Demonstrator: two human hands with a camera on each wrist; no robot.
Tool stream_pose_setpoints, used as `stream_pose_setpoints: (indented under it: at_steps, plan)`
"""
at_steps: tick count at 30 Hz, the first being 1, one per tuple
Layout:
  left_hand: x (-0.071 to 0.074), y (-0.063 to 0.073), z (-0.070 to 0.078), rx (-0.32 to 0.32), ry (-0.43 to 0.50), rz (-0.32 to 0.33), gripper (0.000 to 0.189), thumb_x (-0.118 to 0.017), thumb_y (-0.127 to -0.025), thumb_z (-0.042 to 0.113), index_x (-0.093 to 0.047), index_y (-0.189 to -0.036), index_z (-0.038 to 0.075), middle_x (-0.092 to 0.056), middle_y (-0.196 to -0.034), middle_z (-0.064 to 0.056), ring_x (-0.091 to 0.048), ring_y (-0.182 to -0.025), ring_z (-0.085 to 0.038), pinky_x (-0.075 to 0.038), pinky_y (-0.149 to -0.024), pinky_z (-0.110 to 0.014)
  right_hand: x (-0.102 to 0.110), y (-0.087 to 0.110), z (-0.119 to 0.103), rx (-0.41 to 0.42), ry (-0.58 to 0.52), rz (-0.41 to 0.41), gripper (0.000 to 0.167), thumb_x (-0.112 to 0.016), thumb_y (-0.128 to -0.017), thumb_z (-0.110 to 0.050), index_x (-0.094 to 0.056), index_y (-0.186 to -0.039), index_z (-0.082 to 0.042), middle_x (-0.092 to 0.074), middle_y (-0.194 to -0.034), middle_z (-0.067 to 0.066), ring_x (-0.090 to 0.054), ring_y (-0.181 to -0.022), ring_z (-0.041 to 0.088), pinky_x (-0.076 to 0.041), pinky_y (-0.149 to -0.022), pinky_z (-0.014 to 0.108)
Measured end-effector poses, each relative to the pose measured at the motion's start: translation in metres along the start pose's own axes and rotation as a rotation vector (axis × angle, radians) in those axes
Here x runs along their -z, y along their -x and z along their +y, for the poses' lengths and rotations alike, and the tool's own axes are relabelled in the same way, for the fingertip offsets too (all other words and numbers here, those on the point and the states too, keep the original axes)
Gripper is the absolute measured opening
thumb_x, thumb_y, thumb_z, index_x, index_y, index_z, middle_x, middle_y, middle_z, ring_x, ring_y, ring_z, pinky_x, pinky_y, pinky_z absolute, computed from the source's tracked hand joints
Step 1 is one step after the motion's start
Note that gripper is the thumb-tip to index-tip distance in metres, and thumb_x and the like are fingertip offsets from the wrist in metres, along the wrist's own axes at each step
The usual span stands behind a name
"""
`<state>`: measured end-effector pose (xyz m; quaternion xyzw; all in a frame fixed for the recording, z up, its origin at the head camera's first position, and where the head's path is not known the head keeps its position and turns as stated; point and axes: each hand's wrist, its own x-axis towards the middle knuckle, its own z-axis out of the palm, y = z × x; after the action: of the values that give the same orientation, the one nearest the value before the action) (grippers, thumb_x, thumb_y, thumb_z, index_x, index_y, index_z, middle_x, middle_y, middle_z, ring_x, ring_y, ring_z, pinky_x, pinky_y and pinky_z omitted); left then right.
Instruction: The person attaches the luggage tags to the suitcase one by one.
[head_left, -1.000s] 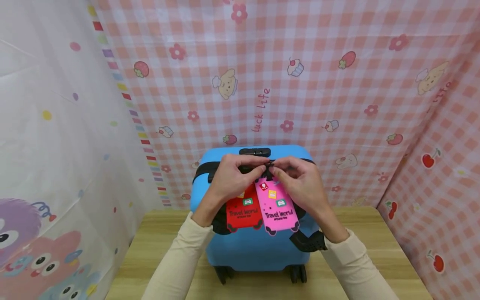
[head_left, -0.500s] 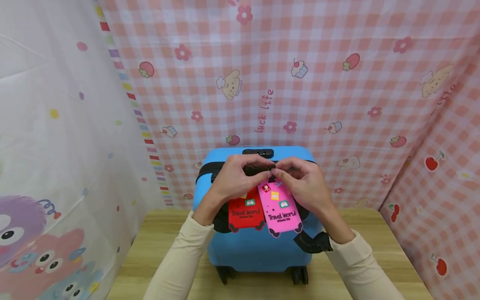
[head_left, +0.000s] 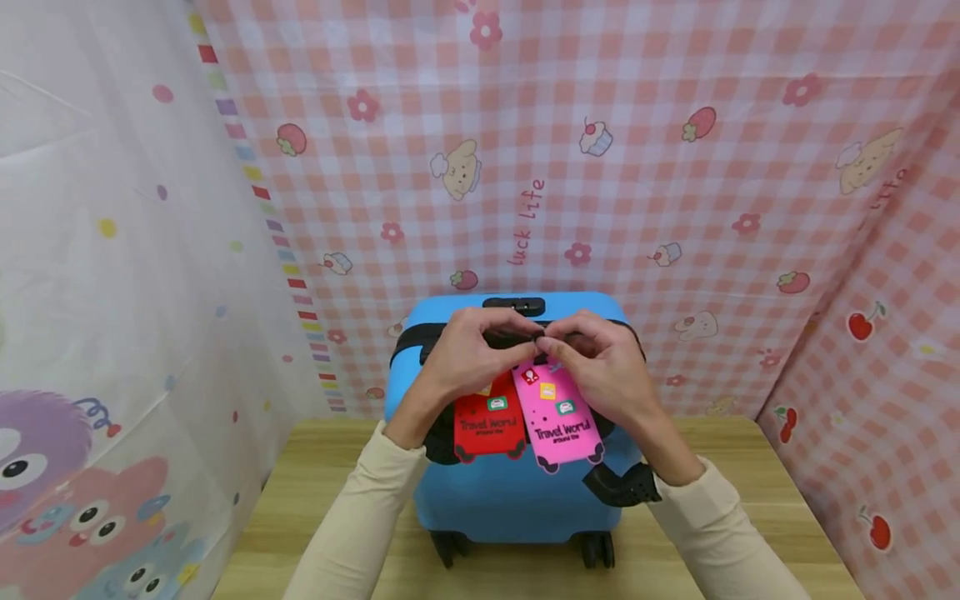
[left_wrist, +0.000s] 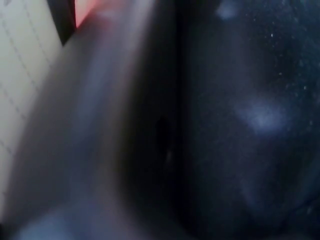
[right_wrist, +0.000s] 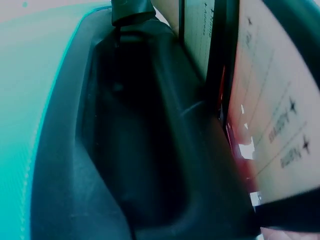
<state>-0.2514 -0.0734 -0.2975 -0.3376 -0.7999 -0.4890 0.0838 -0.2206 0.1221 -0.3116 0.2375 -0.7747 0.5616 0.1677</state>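
Observation:
A blue suitcase [head_left: 517, 508] stands upright, with a red luggage tag [head_left: 491, 429] and a pink luggage tag [head_left: 564, 429] hanging at its front. My left hand [head_left: 476, 358] and right hand [head_left: 606, 362] meet above the pink tag. Their thumbs and forefingers pinch the tag's small black strap [head_left: 541, 358], which they largely hide. The red tag's upper part is behind my left hand. In the right wrist view, printed name cards [right_wrist: 272, 110] on the tags' backs face the black handle area [right_wrist: 165, 100]. The left wrist view is dark and blurred, with a lined card [left_wrist: 20, 75] at its edge.
A black belt [head_left: 414, 337] runs round the suitcase, below a black combination lock [head_left: 513, 307]. Dark wheels [head_left: 597, 550] rest on a wooden table [head_left: 322, 500]. A checked cloth [head_left: 525, 125] hangs behind, a white patterned one [head_left: 135, 275] at left.
The head view has shifted slightly. My fingertips stay together at the pink tag's strap and cover a little more of it now. The suitcase and red tag keep their places.

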Motion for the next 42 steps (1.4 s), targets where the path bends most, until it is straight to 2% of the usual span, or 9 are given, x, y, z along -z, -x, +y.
stream_pose_setpoints:
  at_steps: [9, 18, 26, 36, 42]
  plan:
    - [-0.0006, 0.0014, 0.0001, 0.033, 0.031, 0.011, 0.020, -0.075, -0.089, 0.015, -0.078, -0.108, 0.010, -0.075, -0.100, -0.002, -0.070, -0.086, -0.010, -0.058, -0.078, -0.027, -0.0040, 0.0001, -0.0012, 0.064, 0.068, 0.034, 0.008, -0.068, -0.094, -0.011, -0.072, -0.097, -0.005, -0.063, -0.092, 0.005, -0.064, -0.066, 0.016, -0.054, -0.058, 0.025]
    - [-0.0027, 0.0009, 0.0020, 0.042, -0.009, 0.041, 0.019, -0.075, -0.088, 0.015, -0.079, -0.106, 0.010, -0.076, -0.097, -0.003, -0.069, -0.085, -0.009, -0.058, -0.073, -0.027, -0.0046, 0.0000, -0.0014, 0.101, 0.071, 0.054, 0.007, -0.068, -0.094, -0.010, -0.071, -0.096, -0.004, -0.065, -0.094, 0.007, -0.069, -0.069, 0.015, -0.057, -0.062, 0.026]
    - [-0.0025, 0.0008, 0.0051, 0.067, -0.056, 0.026, 0.021, -0.076, -0.088, 0.018, -0.078, -0.107, 0.009, -0.076, -0.101, -0.005, -0.068, -0.084, -0.012, -0.057, -0.071, -0.025, -0.0042, 0.0008, -0.0036, 0.143, 0.064, 0.079, 0.005, -0.067, -0.094, -0.007, -0.070, -0.095, -0.003, -0.064, -0.092, 0.007, -0.066, -0.066, 0.017, -0.054, -0.061, 0.022]
    - [-0.0008, -0.0007, 0.0070, 0.105, -0.139, 0.002, 0.024, -0.075, -0.089, 0.023, -0.078, -0.111, 0.013, -0.076, -0.103, -0.002, -0.066, -0.089, -0.011, -0.055, -0.073, -0.025, -0.0039, -0.0011, -0.0037, 0.196, 0.040, 0.117, 0.002, -0.068, -0.091, 0.000, -0.069, -0.093, -0.001, -0.069, -0.077, 0.010, -0.059, -0.058, 0.021, -0.047, -0.056, 0.020]
    - [-0.0018, -0.0003, 0.0058, 0.108, -0.135, 0.006, 0.023, -0.074, -0.089, 0.022, -0.078, -0.110, 0.015, -0.075, -0.101, 0.001, -0.065, -0.085, -0.009, -0.055, -0.072, -0.026, -0.0030, -0.0021, -0.0035, 0.169, -0.015, 0.101, 0.003, -0.066, -0.093, 0.000, -0.066, -0.095, 0.002, -0.063, -0.072, 0.013, -0.052, -0.057, 0.015, -0.042, -0.054, 0.021]
